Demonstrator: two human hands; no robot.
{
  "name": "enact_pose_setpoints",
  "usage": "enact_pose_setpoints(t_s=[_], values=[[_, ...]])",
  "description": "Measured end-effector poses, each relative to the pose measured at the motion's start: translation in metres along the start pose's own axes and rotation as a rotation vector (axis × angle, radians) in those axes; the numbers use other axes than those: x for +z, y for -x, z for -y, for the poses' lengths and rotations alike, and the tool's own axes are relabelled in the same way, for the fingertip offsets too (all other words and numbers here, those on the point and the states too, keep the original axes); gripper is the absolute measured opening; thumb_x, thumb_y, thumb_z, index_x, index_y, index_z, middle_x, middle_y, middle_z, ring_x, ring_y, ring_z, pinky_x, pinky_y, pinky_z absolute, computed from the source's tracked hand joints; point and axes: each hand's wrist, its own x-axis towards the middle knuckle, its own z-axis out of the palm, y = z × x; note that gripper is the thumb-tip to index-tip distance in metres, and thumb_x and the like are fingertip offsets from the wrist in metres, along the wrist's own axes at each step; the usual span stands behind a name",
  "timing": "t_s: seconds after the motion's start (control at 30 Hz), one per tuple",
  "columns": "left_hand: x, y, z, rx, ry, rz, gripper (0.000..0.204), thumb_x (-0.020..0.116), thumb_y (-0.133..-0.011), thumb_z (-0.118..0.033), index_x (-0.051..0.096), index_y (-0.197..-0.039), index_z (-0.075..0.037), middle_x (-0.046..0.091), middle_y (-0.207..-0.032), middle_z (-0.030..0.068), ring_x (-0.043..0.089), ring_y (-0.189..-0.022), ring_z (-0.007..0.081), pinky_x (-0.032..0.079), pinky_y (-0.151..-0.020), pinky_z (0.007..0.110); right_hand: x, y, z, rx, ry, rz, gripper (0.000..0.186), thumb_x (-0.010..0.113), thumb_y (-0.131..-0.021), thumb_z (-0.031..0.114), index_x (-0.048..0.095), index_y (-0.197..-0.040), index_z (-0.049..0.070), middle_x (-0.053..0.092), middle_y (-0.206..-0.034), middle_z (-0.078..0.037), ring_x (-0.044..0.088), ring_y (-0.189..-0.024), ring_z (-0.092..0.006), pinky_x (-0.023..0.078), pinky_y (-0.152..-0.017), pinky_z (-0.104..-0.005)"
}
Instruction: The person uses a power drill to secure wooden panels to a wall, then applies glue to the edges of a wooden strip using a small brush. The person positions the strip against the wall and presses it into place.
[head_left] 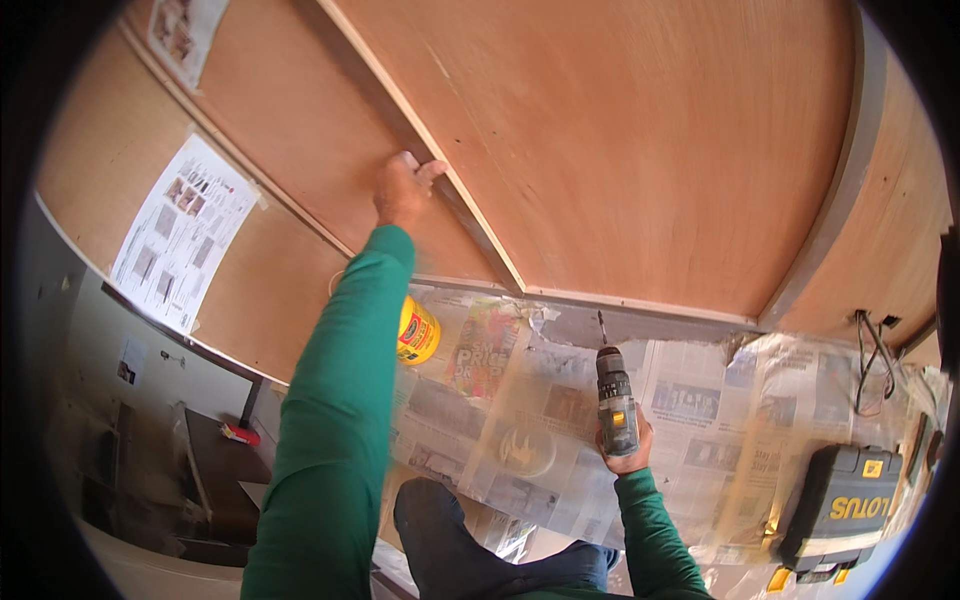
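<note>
My left hand [405, 190] reaches forward to a long, narrow wooden divider [480, 220] standing out from the reddish plywood panel [650, 140]. Its fingers are closed around the divider's light front edge. Low in front of me, my right hand [630, 455] is wrapped around a dark cordless drill [615, 400] with a yellow patch. The drill's thin bit points away from me, toward the panel's lower edge, and is apart from the wood. Most of the drill's handle is hidden under its body.
Newspaper sheets [690, 420] cover the surface below the panel. A yellow tub [418, 332] stands beside my left forearm. At the right lie a black tool case [840, 505] and a dark cable [872, 370]. Printed sheets [185, 235] are taped to the wood at left.
</note>
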Motion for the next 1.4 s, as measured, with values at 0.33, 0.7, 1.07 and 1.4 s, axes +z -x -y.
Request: enact_pose_setpoints(t_s=[0.33, 0.7, 1.07, 1.4], values=[[-0.003, -0.013, 0.026, 0.066, -0.044, -0.033, 0.058, 0.073, -0.089, -0.052, 0.068, -0.098, 0.005, 0.071, -0.105, 0.0272, 0.068, -0.097, 0.0436, 0.054, -0.082, 0.05, 0.02, 0.009, -0.032, 0.281, -0.705, 0.011, 0.026, 0.056, -0.097, 0.019, 0.06, -0.12, 0.008, 0.069, -0.097, -0.006, 0.069, -0.08, -0.0191, 0.06, -0.068, -0.0344], [0.063, 0.29, -0.002, 0.038, 0.157, 0.522, 0.026, 0.07, -0.087, -0.027, 0.071, -0.084, -0.001, 0.071, -0.085, 0.0197, 0.07, -0.083, 0.0372, 0.054, -0.074, 0.047, -0.002, -0.002, -0.059, 0.245, -0.76, -0.064, 0.029, 0.071, -0.084, 0.007, 0.063, -0.112, 0.003, 0.069, -0.094, -0.004, 0.067, -0.081, -0.016, 0.057, -0.074, -0.0314], [-0.062, 0.423, 0.183, -0.295, 0.261, -0.34, 0.016, 0.061, -0.087, -0.002, 0.067, -0.102, -0.001, 0.064, -0.104, 0.0132, 0.064, -0.087, 0.0254, 0.053, -0.076, 0.033, 0.01, 0.004, -0.025, -0.02, 0.048, -0.073, 0.025, 0.075, -0.087, 0.025, 0.068, -0.098, 0.004, 0.069, -0.081, -0.005, 0.065, -0.072, -0.018, 0.053, -0.071, -0.0357], [-0.068, 0.452, 0.194, -0.557, 0.314, -0.642, 0.029, 0.066, -0.086, -0.008, 0.06, -0.112, 0.001, 0.057, -0.113, 0.0148, 0.057, -0.09, 0.0241, 0.05, -0.074, 0.034, 0.005, -0.005, -0.04, -0.1, -0.056, -0.018, 0.025, 0.069, -0.091, 0.01, 0.061, -0.115, 0.003, 0.065, -0.099, -0.004, 0.061, -0.069, -0.0128, 0.053, -0.06, -0.031]])
